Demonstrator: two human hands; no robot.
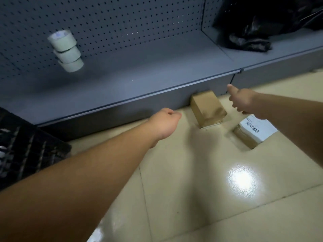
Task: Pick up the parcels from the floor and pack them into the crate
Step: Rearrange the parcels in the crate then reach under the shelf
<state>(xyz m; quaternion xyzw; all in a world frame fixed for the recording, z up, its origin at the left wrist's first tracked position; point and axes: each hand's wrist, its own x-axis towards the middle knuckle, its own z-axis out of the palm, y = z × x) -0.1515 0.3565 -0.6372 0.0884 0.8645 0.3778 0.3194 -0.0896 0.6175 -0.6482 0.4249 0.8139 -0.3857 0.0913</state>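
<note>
A brown cardboard parcel (208, 108) stands on the cream floor against the base of a grey shelf. A second parcel (253, 132), brown with a white barcode label on top, lies to its right, partly under my right forearm. My left hand (165, 122) hovers just left of the brown parcel, fingers curled, holding nothing. Spread open and empty, my right hand (242, 100) hangs just right of that parcel without touching it. A black slatted crate (26, 147) sits on the floor at the far left.
The grey shelf (139, 70) with a pegboard back runs across the top. Three rolls of pale tape (67, 51) hang on a peg at the left. A black bag (253, 37) lies on the shelf at the right. A bright glare spot shows on the floor tiles.
</note>
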